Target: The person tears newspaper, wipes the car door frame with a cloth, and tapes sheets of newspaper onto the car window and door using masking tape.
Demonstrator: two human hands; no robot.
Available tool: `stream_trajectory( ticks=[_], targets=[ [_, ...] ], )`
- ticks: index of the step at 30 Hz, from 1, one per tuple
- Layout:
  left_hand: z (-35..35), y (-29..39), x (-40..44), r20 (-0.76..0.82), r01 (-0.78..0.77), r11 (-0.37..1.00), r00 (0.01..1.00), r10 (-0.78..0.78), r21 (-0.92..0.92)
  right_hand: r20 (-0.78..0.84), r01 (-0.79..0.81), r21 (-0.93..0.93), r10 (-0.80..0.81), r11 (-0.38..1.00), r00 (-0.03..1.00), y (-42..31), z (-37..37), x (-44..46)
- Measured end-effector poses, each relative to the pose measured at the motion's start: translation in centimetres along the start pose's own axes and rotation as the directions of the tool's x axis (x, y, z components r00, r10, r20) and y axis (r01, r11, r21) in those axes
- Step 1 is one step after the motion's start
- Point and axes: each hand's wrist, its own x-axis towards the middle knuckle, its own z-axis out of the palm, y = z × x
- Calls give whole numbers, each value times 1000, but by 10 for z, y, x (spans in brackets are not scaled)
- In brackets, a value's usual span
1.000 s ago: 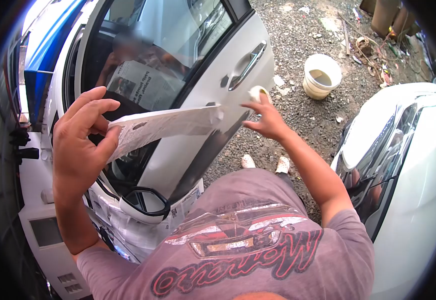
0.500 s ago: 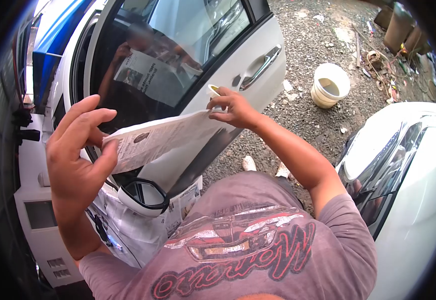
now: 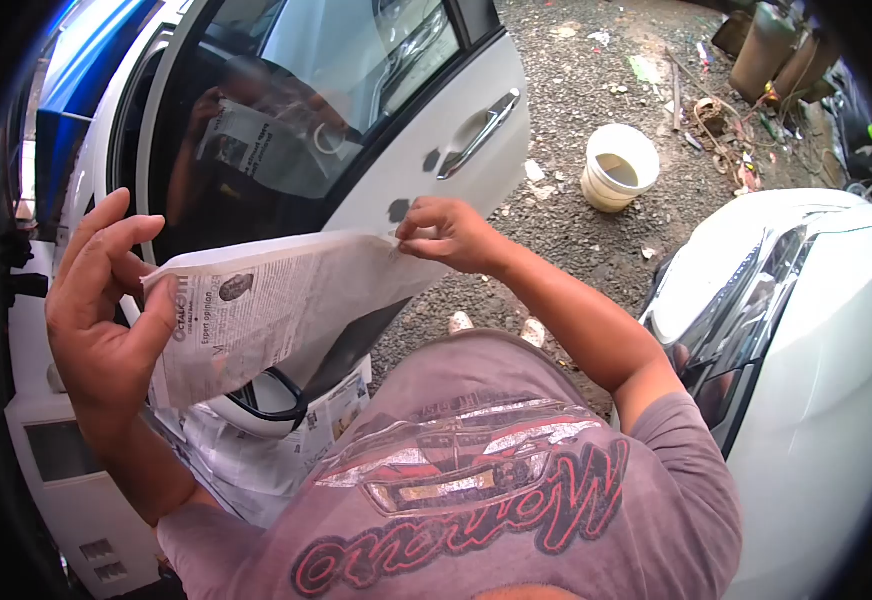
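A sheet of newspaper (image 3: pixel 256 310) stretches between my two hands in front of the white car door (image 3: pixel 386 225). My left hand (image 3: pixel 106 310) pinches its left top corner between thumb and finger, with the other fingers raised. At the right top corner, my right hand (image 3: pixel 446 235) has its fingers closed on the sheet's end. Whether it also holds the tape roll cannot be made out; a pale ring shows in the window reflection. Dark grey patches mark the door near the handle (image 3: pixel 481 135). Below the sheet, the side mirror (image 3: pixel 266 400) is partly hidden.
A white bucket (image 3: pixel 621 170) stands on the gravel (image 3: pixel 556 90) beyond the door. Another white car part with a headlight (image 3: pixel 756 290) lies close on my right. More newspaper (image 3: pixel 331 415) covers the area near the mirror. Debris and cylinders (image 3: pixel 761 55) are at the back right.
The newspaper now hangs more open, showing more print. The yellowish ring seen at my right hand is no longer visible there. The view has shifted, so the surroundings appear further left.
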Motion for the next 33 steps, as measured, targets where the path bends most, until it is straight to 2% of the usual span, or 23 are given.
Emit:
stream_trajectory(
  ticks=[4,6,7,9,10,12,13,16,17,19,21,23,24,27,29,32,33],
  targets=[
    [9,4,3,-7,-13,998,1000,13,-61,-72,-46,4,46,999,996,-9,-14,-22],
    [15,10,8,-28,-42,994,999,39,-96,-30,-243,98,247,965,968,-17,-24,-30],
    [16,14,12,-31,-54,993,998,51,-106,-39,-246,86,250,966,968,-16,-29,-34],
    [19,20,22,-42,-80,989,996,76,-122,-20,-243,275,258,930,966,-14,-40,-41],
    [22,21,29,-70,-122,986,991,114,-115,-30,-241,262,258,934,966,-17,-50,-45],
    [29,28,46,-75,-136,979,989,126,-154,15,-513,179,519,840,855,-26,-78,-58],
    [33,32,56,-68,-141,973,989,130,-185,5,-513,168,519,842,855,-22,-91,-64],
    [49,38,93,-57,-219,953,976,211,-209,11,-458,468,513,756,858,-11,-132,-86],
    [54,40,106,-33,-250,947,968,248,-203,-3,-457,459,515,762,857,-8,-146,-89],
    [65,44,135,-27,-264,930,964,266,-254,-84,-368,375,427,851,900,-19,-166,-84],
    [80,43,165,-37,-301,914,952,303,-272,-112,-366,387,437,846,892,-28,-185,-75],
    [92,48,194,-49,-332,898,942,333,-287,-187,-376,125,394,918,900,-28,-205,-57],
    [97,54,207,-78,-329,898,944,321,-291,-232,-265,29,264,964,936,-22,-214,-49],
    [111,61,240,-143,-362,888,932,334,-283,-302,-221,-30,202,975,931,-11,-248,-34],
    [115,60,258,-100,-295,897,956,277,-329,-319,-313,-29,288,949,903,-15,-275,-31],
    [141,50,280,-85,-284,859,958,274,-426,-234,-394,95,405,914,884,-15,-315,-36],
    [156,46,286,-144,-307,848,952,271,-432,-191,-432,130,450,892,872,-11,-334,-34]
  ],
)
